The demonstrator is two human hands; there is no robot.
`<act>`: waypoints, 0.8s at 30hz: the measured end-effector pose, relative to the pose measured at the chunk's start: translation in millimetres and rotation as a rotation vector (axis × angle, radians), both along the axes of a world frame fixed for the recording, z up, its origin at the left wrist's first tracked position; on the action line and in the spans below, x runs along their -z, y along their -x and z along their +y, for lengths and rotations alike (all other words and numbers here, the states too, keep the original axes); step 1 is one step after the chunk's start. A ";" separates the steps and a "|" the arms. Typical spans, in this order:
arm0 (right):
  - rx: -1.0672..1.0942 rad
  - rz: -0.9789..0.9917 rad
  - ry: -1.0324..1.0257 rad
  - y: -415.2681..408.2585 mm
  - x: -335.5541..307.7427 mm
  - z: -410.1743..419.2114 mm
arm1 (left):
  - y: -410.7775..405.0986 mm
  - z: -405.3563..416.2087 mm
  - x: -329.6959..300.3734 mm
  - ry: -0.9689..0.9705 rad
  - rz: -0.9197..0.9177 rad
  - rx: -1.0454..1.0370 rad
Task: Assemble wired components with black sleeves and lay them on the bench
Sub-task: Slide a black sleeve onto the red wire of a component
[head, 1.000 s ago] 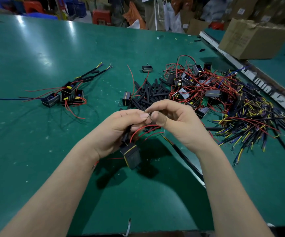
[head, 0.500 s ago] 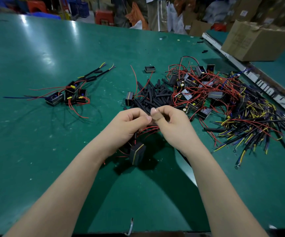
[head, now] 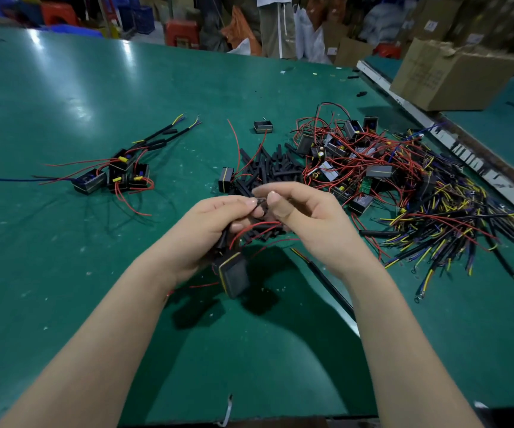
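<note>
Green worktop (head: 64, 273) fills the view. Above it, the left hand (head: 209, 230) grips a black boxed component (head: 234, 278) by its red wires, while the right hand (head: 308, 217) pinches a black sleeve (head: 260, 206) at the left fingers. Just beyond the fingers lies a sleeve pile (head: 268, 168); finished assemblies (head: 116, 176) lie far left.
</note>
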State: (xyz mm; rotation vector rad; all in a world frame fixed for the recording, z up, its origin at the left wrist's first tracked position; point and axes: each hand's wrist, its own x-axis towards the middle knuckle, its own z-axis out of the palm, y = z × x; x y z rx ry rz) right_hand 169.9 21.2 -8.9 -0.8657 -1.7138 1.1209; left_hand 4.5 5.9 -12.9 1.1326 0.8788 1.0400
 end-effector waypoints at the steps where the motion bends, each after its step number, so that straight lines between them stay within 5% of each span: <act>1: -0.027 0.013 0.001 -0.8 -0.8 -0.2 | 1.1 -1.0 -0.6 0.008 -0.013 0.048; 10: -0.013 0.032 -0.141 3.2 -2.9 -4.5 | 2.0 -5.9 -1.3 0.152 -0.231 0.312; 16: 0.194 -0.072 -0.297 2.7 1.0 -2.2 | -2.8 -3.7 -3.9 0.273 -0.294 0.233; 20: 0.359 -0.171 -0.342 10.3 5.1 -2.0 | -5.0 -1.3 -0.4 0.060 -0.041 -0.010; 24: 0.367 -0.210 -0.066 12.3 5.2 -1.3 | -3.2 -0.3 2.1 -0.282 0.283 -0.187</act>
